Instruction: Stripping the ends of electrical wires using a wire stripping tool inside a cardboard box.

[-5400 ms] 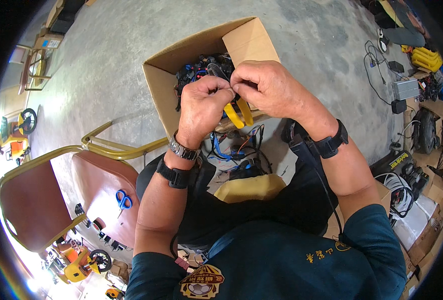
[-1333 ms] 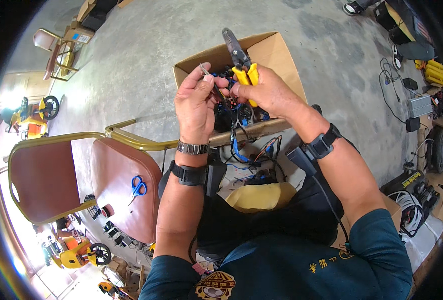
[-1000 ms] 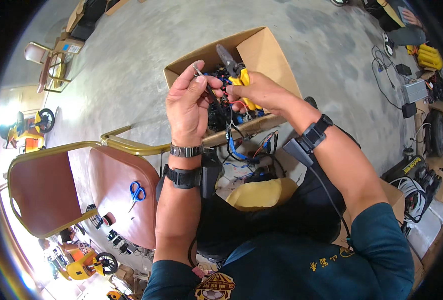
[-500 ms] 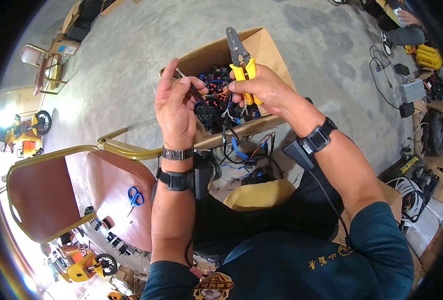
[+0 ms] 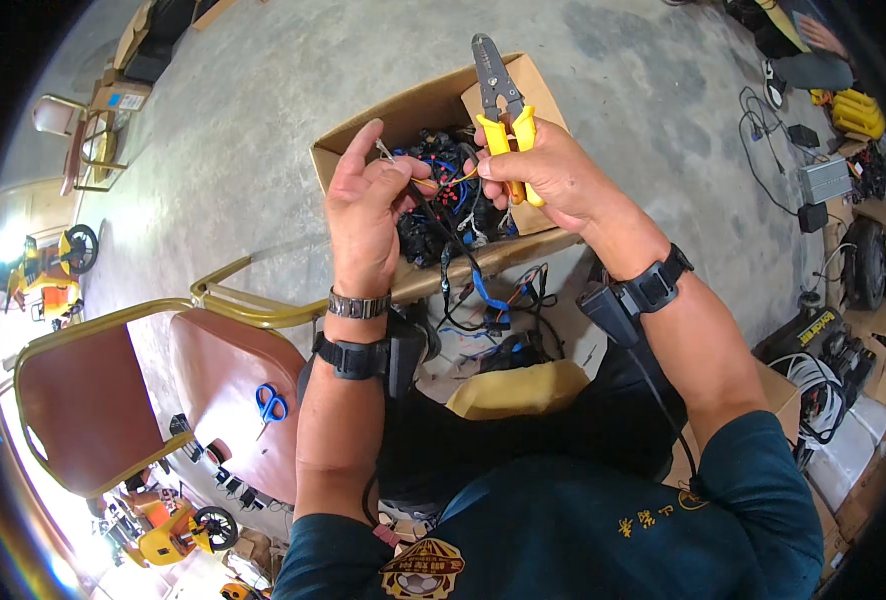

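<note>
My left hand [image 5: 365, 205] pinches the end of a dark wiring harness [image 5: 431, 213] between thumb and fingers, its index finger raised. My right hand [image 5: 548, 175] is closed round the yellow handles of a wire stripper [image 5: 503, 110], whose dark jaws point up and away from me. Its thumb and forefinger also meet at a thin yellow wire [image 5: 455, 182] that runs across to the left hand. Below both hands stands an open cardboard box [image 5: 393, 108] with a tangle of black, blue and red-tipped wires [image 5: 438, 160] in it. The harness hangs down over the box's near side.
On the left, blue scissors [image 5: 271, 403] lie on the brown seat of a chair [image 5: 228, 375]. More loose cables [image 5: 508, 315] hang in front of my knees, above a yellow pad [image 5: 518, 390]. A person [image 5: 813, 75], cables and a grey metal box [image 5: 825, 182] are at the right.
Both hands have shifted slightly right, with the wire stripper moving up and right. The yellow wire between them shows more clearly now.
</note>
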Tool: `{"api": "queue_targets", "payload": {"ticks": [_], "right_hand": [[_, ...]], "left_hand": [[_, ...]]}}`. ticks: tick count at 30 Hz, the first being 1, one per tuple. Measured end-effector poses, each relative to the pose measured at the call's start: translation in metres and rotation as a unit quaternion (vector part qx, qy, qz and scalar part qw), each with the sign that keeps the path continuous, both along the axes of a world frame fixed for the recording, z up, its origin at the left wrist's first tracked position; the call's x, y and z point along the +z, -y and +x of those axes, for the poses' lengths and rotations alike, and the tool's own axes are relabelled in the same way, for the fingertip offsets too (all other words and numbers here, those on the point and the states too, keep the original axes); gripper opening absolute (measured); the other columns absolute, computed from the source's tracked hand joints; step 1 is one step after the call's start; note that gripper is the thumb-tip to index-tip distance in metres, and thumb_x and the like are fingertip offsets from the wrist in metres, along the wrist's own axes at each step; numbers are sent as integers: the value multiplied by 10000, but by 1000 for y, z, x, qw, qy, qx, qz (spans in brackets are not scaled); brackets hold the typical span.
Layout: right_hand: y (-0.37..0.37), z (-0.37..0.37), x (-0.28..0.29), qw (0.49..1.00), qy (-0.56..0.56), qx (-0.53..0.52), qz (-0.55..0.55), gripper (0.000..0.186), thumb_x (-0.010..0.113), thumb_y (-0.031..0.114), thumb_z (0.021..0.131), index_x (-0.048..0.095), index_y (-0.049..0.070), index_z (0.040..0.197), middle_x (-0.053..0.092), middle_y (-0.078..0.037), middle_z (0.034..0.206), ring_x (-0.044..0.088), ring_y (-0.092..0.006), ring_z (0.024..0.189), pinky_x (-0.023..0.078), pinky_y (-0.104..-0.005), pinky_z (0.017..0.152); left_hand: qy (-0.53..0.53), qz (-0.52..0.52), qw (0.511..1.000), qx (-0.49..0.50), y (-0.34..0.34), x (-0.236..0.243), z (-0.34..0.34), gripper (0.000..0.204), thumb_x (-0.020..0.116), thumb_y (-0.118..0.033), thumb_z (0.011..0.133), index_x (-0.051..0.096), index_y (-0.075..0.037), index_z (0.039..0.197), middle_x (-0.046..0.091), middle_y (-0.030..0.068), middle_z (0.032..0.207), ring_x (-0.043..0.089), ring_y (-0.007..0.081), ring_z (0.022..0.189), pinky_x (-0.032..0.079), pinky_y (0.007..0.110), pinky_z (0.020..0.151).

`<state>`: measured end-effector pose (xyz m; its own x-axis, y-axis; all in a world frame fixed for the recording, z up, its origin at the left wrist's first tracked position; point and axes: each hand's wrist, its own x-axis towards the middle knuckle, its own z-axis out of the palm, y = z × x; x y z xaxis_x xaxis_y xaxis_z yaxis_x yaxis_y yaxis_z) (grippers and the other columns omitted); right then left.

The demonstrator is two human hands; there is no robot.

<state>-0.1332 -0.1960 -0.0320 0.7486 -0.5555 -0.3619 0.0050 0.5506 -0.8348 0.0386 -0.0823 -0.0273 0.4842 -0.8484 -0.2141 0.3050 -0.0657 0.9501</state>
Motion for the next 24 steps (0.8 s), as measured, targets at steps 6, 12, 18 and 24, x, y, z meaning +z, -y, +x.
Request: {"api": "queue_targets", "payload": {"ticks": [6,12,18,24], "right_hand": [[2,-2,0,1000,1,-11,20,230,663,74,830,558,34,1031,634,-87,903,594,-106,651,508,-251,565],[6,-3,-4,999,22,-15,23,249,653,60,824,545,30,1047,631,-110,920,606,-119,666,516,-266,571],[12,-7,0,999,17,-33,13,269,641,56,832,543,34,1081,632,-116,943,596,-117,666,505,-270,570],[17,-10,2,999,30,-29,1,273,658,84,835,552,34,1082,641,-95,899,600,-120,666,501,-275,573]], "left_hand": [[-105,13,994,-30,0,-7,-9,659,535,35,823,251,74,1416,664,155,923,666,202,747,544,293,690],[-104,89,986,-93,-5,-16,-11,533,555,53,819,393,46,1327,660,123,951,665,198,761,547,284,689],[-132,112,973,-152,-5,-25,-21,357,648,35,798,553,46,1142,661,77,897,652,155,771,534,268,705],[-38,101,977,-182,-8,-30,-32,127,657,21,810,643,26,936,657,43,813,613,103,743,495,232,696]]}}
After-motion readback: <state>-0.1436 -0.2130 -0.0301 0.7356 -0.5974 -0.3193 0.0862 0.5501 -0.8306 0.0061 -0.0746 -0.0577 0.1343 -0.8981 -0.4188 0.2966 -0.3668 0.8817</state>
